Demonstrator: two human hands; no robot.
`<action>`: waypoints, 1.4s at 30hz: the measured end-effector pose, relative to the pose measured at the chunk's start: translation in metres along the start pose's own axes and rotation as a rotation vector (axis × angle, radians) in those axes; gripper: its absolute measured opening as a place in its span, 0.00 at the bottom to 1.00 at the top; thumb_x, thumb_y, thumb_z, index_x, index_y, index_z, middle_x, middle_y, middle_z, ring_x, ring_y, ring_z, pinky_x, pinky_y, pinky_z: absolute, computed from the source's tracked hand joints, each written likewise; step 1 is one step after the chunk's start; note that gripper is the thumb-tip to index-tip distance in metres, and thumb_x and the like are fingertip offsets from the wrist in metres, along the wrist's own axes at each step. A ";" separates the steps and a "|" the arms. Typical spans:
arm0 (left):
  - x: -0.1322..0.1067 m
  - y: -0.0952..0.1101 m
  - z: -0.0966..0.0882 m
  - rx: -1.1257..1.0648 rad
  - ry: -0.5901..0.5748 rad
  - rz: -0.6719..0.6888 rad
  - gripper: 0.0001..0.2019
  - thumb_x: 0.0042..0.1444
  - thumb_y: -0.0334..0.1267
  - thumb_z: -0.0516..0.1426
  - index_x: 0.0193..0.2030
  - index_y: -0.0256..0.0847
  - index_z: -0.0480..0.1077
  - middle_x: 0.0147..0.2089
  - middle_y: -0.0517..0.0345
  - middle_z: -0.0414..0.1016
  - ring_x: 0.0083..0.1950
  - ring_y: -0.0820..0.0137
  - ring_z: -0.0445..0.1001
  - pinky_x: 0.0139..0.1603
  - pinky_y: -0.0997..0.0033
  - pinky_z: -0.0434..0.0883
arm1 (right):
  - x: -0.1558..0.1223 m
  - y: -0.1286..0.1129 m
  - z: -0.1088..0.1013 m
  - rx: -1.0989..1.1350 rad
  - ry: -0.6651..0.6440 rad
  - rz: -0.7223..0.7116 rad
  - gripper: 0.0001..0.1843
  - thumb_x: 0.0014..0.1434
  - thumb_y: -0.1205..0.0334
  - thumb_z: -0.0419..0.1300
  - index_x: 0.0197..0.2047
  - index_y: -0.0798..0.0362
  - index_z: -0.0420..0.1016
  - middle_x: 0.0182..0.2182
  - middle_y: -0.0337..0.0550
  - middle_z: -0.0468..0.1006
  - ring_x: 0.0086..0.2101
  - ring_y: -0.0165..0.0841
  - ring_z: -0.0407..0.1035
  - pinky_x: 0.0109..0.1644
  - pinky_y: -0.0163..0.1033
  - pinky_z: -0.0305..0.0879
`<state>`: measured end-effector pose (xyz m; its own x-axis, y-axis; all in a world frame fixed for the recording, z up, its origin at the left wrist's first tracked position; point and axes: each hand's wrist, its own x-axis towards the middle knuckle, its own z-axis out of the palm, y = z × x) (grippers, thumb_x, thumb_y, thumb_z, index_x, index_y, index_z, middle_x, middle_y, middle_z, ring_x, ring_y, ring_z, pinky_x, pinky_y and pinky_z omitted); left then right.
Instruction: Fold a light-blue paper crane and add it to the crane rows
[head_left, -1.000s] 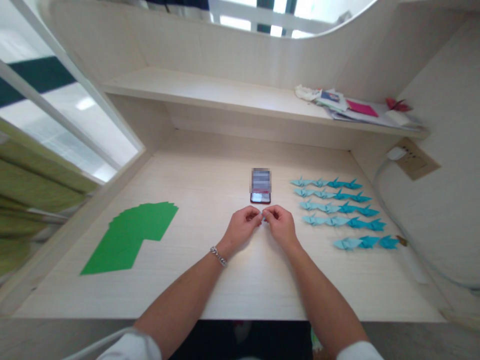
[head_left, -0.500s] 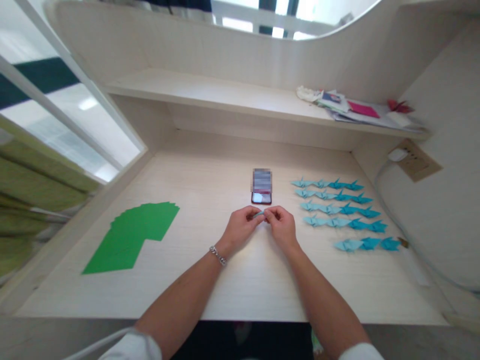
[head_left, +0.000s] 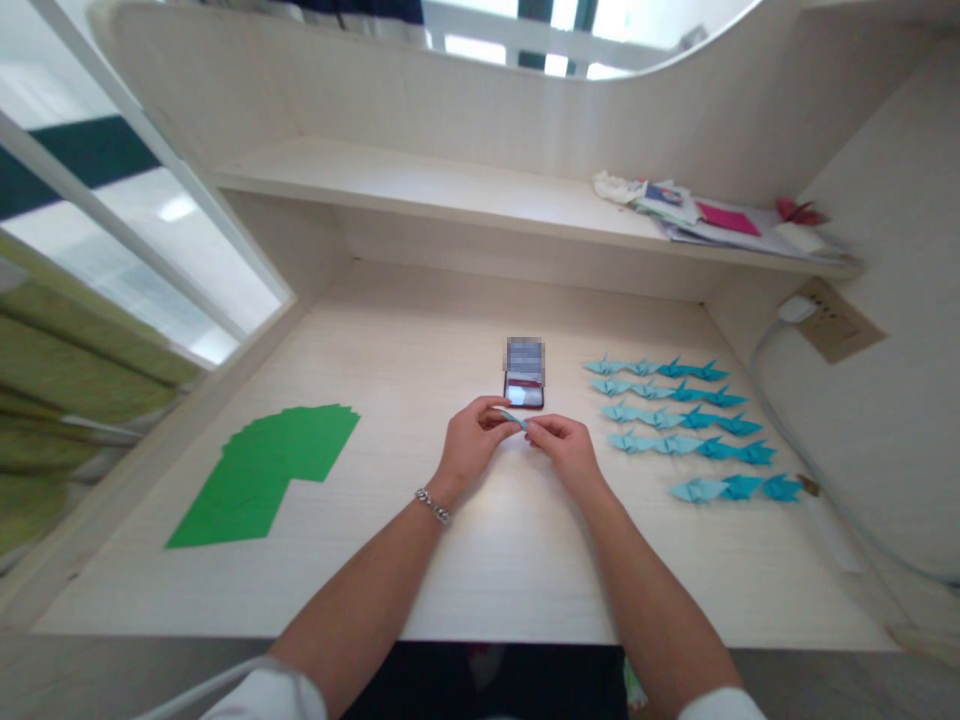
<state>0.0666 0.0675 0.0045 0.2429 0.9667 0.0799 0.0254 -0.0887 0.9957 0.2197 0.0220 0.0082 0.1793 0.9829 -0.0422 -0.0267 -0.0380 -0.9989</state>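
A small light-blue folded paper (head_left: 513, 418) is pinched between both hands, just in front of the phone (head_left: 524, 392). My left hand (head_left: 474, 438) grips its left part between thumb and fingers. The fingertips of my right hand (head_left: 561, 443) close on its right end. Much of the paper is hidden by the fingers, so its full shape cannot be made out. To the right, several blue paper cranes (head_left: 701, 447) stand in rows, from pale to deeper blue.
Green paper sheets (head_left: 262, 465) lie fanned out on the desk at the left. A shelf (head_left: 420, 190) crosses the back, with papers (head_left: 720, 220) at its right end. On the right wall a plug and cable (head_left: 795, 308) run from a socket.
My left hand has shifted slightly left and up, its fingers reaching further forward, so more of the blue paper shows. My right hand has stayed almost in place, still pinching its end.
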 end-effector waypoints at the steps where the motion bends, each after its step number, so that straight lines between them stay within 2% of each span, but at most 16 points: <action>1: 0.000 -0.001 0.001 -0.039 0.013 -0.012 0.20 0.43 0.39 0.65 0.45 0.38 0.70 0.34 0.54 0.78 0.35 0.67 0.76 0.37 0.68 0.71 | 0.000 0.000 0.000 0.019 -0.005 -0.004 0.14 0.46 0.54 0.66 0.34 0.53 0.80 0.28 0.43 0.80 0.30 0.34 0.72 0.38 0.40 0.67; 4: 0.000 -0.002 0.002 -0.063 0.028 -0.013 0.16 0.43 0.39 0.65 0.39 0.37 0.71 0.33 0.54 0.78 0.35 0.67 0.76 0.37 0.68 0.71 | -0.001 0.001 0.001 0.068 -0.021 -0.035 0.13 0.45 0.57 0.66 0.36 0.52 0.80 0.33 0.44 0.81 0.36 0.37 0.73 0.45 0.43 0.67; 7: -0.001 -0.001 0.003 -0.018 -0.014 0.035 0.10 0.45 0.40 0.63 0.34 0.37 0.74 0.35 0.52 0.78 0.38 0.66 0.75 0.41 0.67 0.71 | -0.001 0.002 0.002 0.107 -0.029 -0.060 0.14 0.45 0.59 0.67 0.37 0.51 0.80 0.37 0.44 0.81 0.40 0.38 0.73 0.49 0.45 0.65; 13: -0.002 0.001 0.003 -0.084 -0.094 0.070 0.11 0.49 0.40 0.61 0.37 0.37 0.76 0.41 0.49 0.78 0.44 0.64 0.75 0.48 0.64 0.69 | -0.001 0.000 0.003 0.117 -0.020 -0.074 0.16 0.44 0.59 0.68 0.38 0.51 0.80 0.40 0.46 0.80 0.43 0.41 0.73 0.52 0.47 0.64; 21: -0.002 -0.002 0.005 -0.167 -0.101 0.054 0.11 0.46 0.39 0.63 0.36 0.36 0.75 0.41 0.49 0.78 0.42 0.65 0.75 0.48 0.63 0.70 | 0.000 0.001 0.001 0.099 -0.038 -0.141 0.14 0.46 0.59 0.67 0.38 0.50 0.80 0.42 0.46 0.79 0.46 0.41 0.71 0.54 0.48 0.62; 33: -0.003 0.000 0.005 -0.158 -0.075 0.045 0.11 0.46 0.39 0.63 0.36 0.35 0.76 0.40 0.48 0.78 0.41 0.66 0.75 0.47 0.64 0.70 | 0.001 0.004 0.002 0.078 0.042 -0.151 0.10 0.45 0.60 0.67 0.34 0.50 0.81 0.39 0.45 0.79 0.43 0.38 0.71 0.52 0.45 0.63; 42: -0.002 0.002 0.003 -0.123 -0.048 0.026 0.10 0.47 0.39 0.63 0.35 0.36 0.76 0.37 0.50 0.78 0.38 0.67 0.75 0.44 0.66 0.71 | -0.002 0.004 0.007 0.186 0.051 -0.029 0.11 0.44 0.61 0.67 0.34 0.53 0.79 0.32 0.43 0.80 0.32 0.34 0.72 0.42 0.42 0.68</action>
<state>0.0689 0.0651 0.0064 0.2883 0.9516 0.1065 -0.0998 -0.0808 0.9917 0.2127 0.0215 0.0045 0.2321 0.9725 -0.0189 -0.2014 0.0290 -0.9791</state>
